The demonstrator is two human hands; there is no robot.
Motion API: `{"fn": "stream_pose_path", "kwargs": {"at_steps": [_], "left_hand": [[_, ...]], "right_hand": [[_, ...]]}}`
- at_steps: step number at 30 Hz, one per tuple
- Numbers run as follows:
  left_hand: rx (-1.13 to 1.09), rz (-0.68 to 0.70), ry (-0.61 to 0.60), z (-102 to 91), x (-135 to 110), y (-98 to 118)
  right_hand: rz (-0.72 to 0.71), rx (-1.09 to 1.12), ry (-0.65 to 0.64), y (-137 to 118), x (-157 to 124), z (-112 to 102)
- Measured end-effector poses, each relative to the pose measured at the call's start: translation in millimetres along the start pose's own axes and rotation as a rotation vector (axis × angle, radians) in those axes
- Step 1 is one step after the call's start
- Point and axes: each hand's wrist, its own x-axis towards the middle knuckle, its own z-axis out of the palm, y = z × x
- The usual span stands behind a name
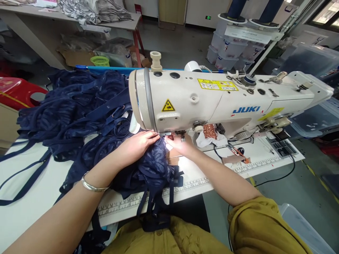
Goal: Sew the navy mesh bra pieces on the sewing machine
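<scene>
A white JUKI sewing machine (212,102) stands on the white work table (31,197). Under its head lies a navy lace garment (150,165) with straps hanging over the table's front edge. My left hand (140,141) rests on the navy fabric just left of the needle, fingers pressed together on it. My right hand (180,143) lies on the same fabric right of the needle, fingers curled and partly washed out by the machine's lamp. A silver bangle (92,185) circles my left wrist.
A big heap of navy lace pieces and straps (71,109) covers the table's left. A cloth with small copper bits (210,132) and snips (237,151) lie right of the needle. Clear plastic bins (315,63) stand at the right, a red stool (18,91) far left.
</scene>
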Motion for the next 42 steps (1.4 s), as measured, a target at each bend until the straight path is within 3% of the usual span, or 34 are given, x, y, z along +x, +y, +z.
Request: {"fn": "stream_pose_path", "kwargs": {"at_steps": [16,29,35,42], "left_hand": [[0.015,-0.005,-0.007,-7.3,0,5],[0.048,-0.007,-0.013,-4.9,1,3],[0.048,0.009,0.031,-5.3,3,6],[0.06,0.031,0.104,-7.9,5,13]], "right_hand": [[-0.026,-0.096,-0.046,-7,-4,-12],[-0.038,-0.031,0.015,4,4,7],[-0.139,0.066,0.049,11,8,19],[0.0,0.027,0.041,2,11,18]]}}
